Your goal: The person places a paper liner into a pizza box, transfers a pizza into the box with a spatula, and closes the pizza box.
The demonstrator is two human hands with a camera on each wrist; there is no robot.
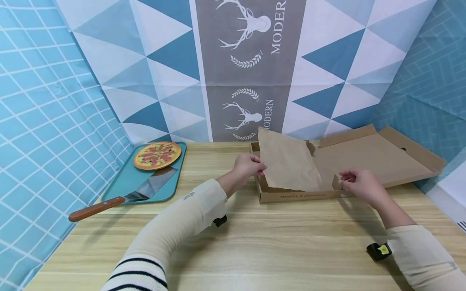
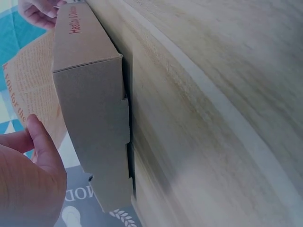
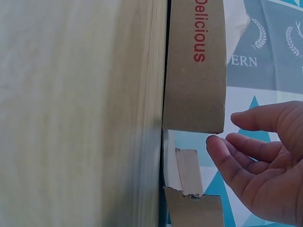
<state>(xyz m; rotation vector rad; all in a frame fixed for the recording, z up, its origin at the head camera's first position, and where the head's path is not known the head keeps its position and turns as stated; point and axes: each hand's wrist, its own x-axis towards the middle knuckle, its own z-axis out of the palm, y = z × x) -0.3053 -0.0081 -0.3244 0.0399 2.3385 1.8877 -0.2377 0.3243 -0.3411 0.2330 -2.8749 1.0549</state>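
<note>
The paper sheet (image 1: pixel 289 161), tilted over the box (image 1: pixel 302 197) on the right, looks light, limp and tearable, best held by its edges; the left hand (image 1: pixel 249 165) pinches its left edge, the right hand's (image 1: pixel 358 184) thumb and fingertips apart, empty.

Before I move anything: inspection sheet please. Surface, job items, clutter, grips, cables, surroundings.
Surface: wood-grain tabletop.
Job items: open cardboard box, lid laid back toward the right; printed paper sheet, left side raised above the box.
Clutter: teal tray at left, bearing a pizza; spatula, blade over the tray, handle past its rim.
Left grip: pinches the paper sheet's left edge.
Right grip: at the box's near right corner, nothing seen held; contact unclear.
Cables: nothing seen.
Surroundings: blue grid-patterned sheet left, deer-print panel behind.
</note>
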